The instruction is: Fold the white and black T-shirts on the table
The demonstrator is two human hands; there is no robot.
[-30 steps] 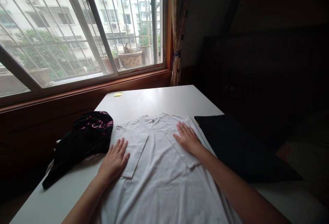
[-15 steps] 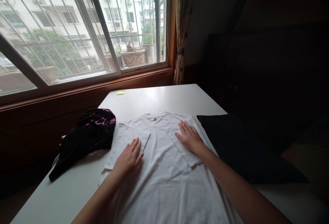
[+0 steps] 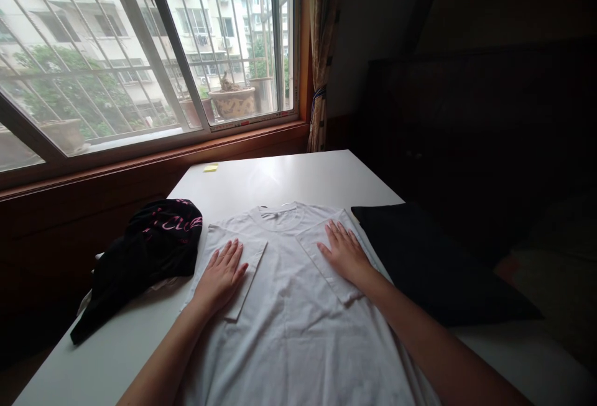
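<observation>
A white T-shirt (image 3: pixel 289 294) lies spread on the white table, its collar toward the far end and both sleeves folded inward over the body. My left hand (image 3: pixel 221 272) rests flat on the left folded sleeve, fingers stretched out. On the right folded sleeve lies my right hand (image 3: pixel 344 250), palm down with its fingers slightly spread. Neither hand grips the cloth. Soft creases run down the shirt's front, and its lower end passes out of view at the bottom.
A crumpled black garment with pink lettering (image 3: pixel 163 244) lies at the table's left edge. Dark folded cloth (image 3: pixel 433 263) covers part of the right side. A yellow sticky note (image 3: pixel 211 168) is on the white table (image 3: pixel 298 173) near the far left corner, below a barred window (image 3: pixel 196 51).
My left hand has moved left and slightly farther away over its sleeve, whose lower corner now shows. The right hand stays on its sleeve. The view has shifted a little to the right.
</observation>
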